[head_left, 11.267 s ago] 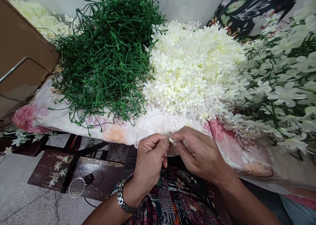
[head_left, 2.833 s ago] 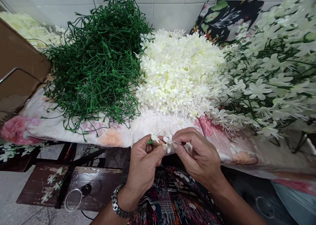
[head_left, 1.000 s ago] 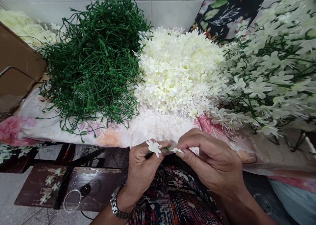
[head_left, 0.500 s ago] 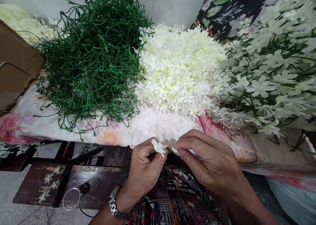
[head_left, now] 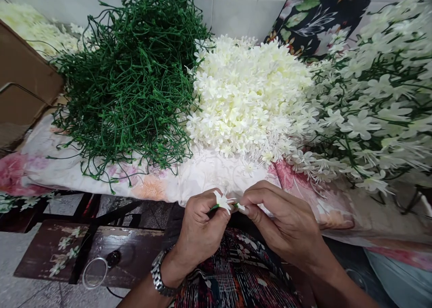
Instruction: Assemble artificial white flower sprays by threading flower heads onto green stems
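My left hand [head_left: 204,224] pinches a green stem [head_left: 215,206] with one flower [head_left: 223,201] on; my right fingertips clamp a second flower [head_left: 240,207]. Upper left, bare stems [head_left: 131,87] remain; flowered stems [head_left: 381,105] crowd the right.

On my left wrist I wear a silver metal watch [head_left: 158,273] with a shiny bracelet of chunky links. My clothing [head_left: 232,274] is dark, printed with thin broken white lines, reddish streaks, touches of orange and pale flower shapes. My left hand [head_left: 204,229], right hand [head_left: 285,222] and forearms [head_left: 340,276] are bare.
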A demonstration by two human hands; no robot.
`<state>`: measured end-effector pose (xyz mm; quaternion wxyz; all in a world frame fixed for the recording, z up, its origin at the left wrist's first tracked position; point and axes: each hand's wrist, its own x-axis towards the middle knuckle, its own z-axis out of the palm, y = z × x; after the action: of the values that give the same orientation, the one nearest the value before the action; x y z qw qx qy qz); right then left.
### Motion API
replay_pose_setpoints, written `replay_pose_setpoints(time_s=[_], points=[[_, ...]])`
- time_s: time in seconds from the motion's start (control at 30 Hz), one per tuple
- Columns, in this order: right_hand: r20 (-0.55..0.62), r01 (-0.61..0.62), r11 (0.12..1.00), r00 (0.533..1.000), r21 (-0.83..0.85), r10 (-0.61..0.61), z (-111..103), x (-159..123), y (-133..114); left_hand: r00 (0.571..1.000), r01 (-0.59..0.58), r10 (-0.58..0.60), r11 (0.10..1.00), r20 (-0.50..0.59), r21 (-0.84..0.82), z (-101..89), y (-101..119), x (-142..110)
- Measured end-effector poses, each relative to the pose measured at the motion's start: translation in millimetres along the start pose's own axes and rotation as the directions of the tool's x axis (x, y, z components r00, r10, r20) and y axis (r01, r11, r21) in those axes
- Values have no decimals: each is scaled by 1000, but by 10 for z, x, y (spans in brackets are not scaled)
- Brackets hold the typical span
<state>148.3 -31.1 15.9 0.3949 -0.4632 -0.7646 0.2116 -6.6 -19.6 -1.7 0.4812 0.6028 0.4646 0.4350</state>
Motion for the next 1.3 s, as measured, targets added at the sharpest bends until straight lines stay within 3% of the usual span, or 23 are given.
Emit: replay_pose_setpoints(time_s=[0.2, 0.57, 0.8, 1.07, 1.3], points=[[26, -11, 1000, 1000, -4, 11, 10, -5, 28, 999, 13, -12, 1000, 43, -21, 12, 16, 4], [-27, -3, 1000, 1000, 20, 3, 99, -1, 29, 996, 85, -85, 996, -24, -16, 32, 24, 4], [39, 5, 1000, 999, 14, -6, -79, 16, 16, 986, 167, -164, 961, 30, -219, -12, -45, -44], [-11, 87, 996, 996, -26, -87, -126, -7, -32, 994, 92, -103, 975, -44, -200, -28, -26, -47], [34, 67, 997, 997, 39, -68, -111, 3, -14, 999, 40, -38, 981, 13, -190, -38, 16, -25]])
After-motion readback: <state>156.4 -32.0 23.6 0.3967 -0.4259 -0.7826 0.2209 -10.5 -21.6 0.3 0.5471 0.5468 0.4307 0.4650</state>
